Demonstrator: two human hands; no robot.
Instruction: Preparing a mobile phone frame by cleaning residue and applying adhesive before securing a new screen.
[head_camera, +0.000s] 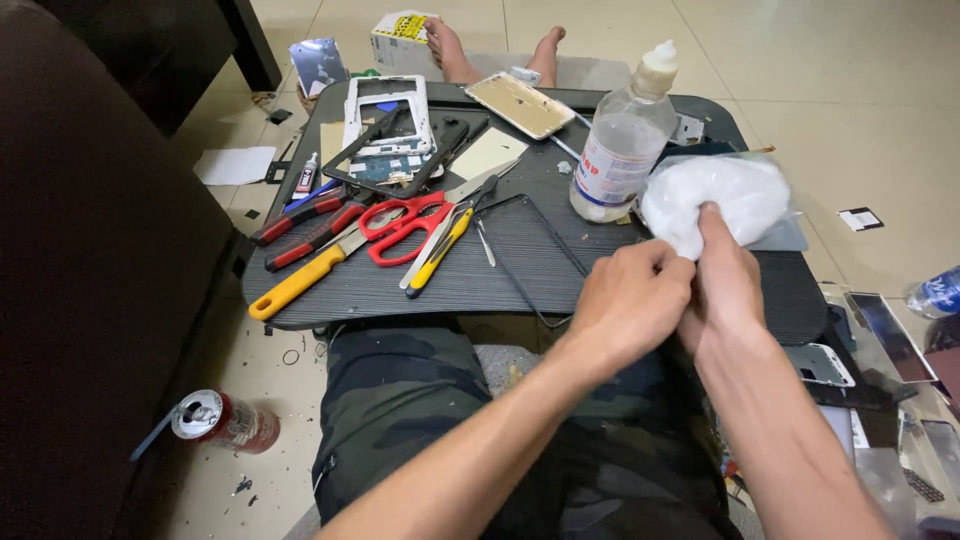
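Hands: left hand (630, 300) and right hand (725, 275) close together, both pinching the near edge of the cotton wad (715, 195), apparently to tear a tuft off.
Cotton wad: white, in a clear bag (790, 235) at the lap tray's (450, 285) right end.
Beside it: plastic liquid bottle (625, 140), upright, within easy reach.
Tray left: red scissors (405, 225), yellow-handled screwdriver (300, 280), white tablet frame (385, 115).
Floor: drink can (225, 420) on its side.
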